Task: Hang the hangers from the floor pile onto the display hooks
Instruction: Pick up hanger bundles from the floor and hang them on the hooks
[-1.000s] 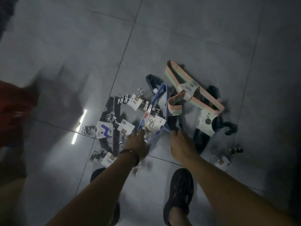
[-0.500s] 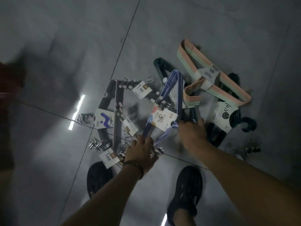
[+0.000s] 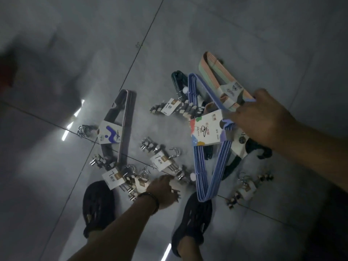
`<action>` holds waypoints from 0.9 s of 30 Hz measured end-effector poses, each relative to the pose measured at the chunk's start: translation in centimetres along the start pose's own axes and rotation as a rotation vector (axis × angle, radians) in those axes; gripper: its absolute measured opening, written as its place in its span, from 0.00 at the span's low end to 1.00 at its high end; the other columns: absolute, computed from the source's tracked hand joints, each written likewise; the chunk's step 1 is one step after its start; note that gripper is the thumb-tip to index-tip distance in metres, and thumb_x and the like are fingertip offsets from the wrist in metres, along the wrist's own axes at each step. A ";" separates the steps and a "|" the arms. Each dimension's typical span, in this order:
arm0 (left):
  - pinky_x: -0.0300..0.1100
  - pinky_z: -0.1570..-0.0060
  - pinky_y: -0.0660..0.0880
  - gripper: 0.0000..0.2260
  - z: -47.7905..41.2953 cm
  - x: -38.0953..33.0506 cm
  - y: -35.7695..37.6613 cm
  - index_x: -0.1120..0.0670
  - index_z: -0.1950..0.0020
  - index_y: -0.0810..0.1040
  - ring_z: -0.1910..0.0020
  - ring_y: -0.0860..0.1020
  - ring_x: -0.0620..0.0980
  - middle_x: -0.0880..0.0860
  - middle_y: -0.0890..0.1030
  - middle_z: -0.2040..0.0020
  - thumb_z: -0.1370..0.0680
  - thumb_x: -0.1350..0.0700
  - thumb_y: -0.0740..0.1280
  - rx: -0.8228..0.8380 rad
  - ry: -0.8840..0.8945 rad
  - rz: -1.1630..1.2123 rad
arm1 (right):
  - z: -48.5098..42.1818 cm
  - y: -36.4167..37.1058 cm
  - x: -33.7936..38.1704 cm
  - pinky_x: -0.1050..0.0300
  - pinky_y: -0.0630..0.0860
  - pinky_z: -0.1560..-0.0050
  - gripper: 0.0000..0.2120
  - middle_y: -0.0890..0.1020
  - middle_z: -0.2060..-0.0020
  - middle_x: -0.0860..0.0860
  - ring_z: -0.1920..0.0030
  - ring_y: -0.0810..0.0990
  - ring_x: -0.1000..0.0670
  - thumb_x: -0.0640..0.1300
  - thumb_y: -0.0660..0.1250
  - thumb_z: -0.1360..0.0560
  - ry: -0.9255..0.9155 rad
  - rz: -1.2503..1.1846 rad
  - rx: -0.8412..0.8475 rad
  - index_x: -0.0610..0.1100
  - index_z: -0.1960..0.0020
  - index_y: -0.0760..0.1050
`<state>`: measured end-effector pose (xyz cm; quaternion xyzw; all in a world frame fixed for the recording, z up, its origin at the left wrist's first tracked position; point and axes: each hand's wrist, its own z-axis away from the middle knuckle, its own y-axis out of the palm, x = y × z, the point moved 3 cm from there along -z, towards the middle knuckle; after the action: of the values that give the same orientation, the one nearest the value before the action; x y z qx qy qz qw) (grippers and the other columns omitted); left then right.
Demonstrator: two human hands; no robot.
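Note:
A pile of hanger bundles lies on the grey tiled floor. My right hand (image 3: 263, 117) grips the hook end of a blue hanger bundle (image 3: 209, 166) with a white label, lifted above the pile. My left hand (image 3: 163, 191) reaches down to a bundle of metal clip hangers (image 3: 143, 179) near my feet; its fingers are hidden, so I cannot see a grip. A pink and green bundle (image 3: 218, 80) lies at the back right, a dark grey bundle (image 3: 122, 121) at the left, and dark green hangers (image 3: 250, 147) under my right hand.
My two dark shoes (image 3: 98, 204) (image 3: 194, 221) stand just in front of the pile. More clip hangers (image 3: 244, 187) lie at the right. A red blurred shape (image 3: 5, 72) sits at the left edge. No display hooks are in view.
My right hand has taken the blue bundle by its hook and raised it off the floor. My left hand has slid down toward the clip hangers by my feet.

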<state>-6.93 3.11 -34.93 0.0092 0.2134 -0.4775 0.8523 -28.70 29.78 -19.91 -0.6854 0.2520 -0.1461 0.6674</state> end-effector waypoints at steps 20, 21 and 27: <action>0.30 0.57 0.78 0.14 3.9 -16.6 7.3 0.48 0.34 0.78 0.56 0.81 0.37 0.48 0.85 0.48 0.13 0.45 0.58 -0.131 0.106 1.104 | 6.1 -7.4 9.4 0.56 0.83 0.48 0.51 0.79 0.32 0.50 0.38 0.82 0.53 0.62 0.85 0.40 1.668 -1.057 0.226 0.49 0.26 0.64; 0.32 0.62 0.78 0.14 4.3 -16.7 7.1 0.46 0.34 0.77 0.62 0.79 0.38 0.47 0.84 0.53 0.13 0.43 0.58 -0.176 0.111 1.147 | 6.8 -6.5 10.7 0.53 0.85 0.47 0.51 0.83 0.37 0.52 0.42 0.85 0.54 0.66 0.84 0.43 1.683 -1.121 0.223 0.49 0.28 0.68; 0.44 0.58 0.82 0.22 5.8 -14.8 3.1 0.41 0.29 0.73 0.57 0.81 0.46 0.48 0.83 0.50 0.15 0.35 0.49 -0.272 0.226 1.022 | 5.0 -4.4 13.2 0.53 0.83 0.48 0.26 0.86 0.44 0.59 0.44 0.85 0.57 0.47 0.81 0.29 1.795 -1.144 0.054 0.54 0.34 0.76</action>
<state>-9.08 15.48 -24.72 0.0529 0.3319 0.0337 0.9412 -14.40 26.77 -17.71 -0.3282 0.2888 -0.8954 0.0843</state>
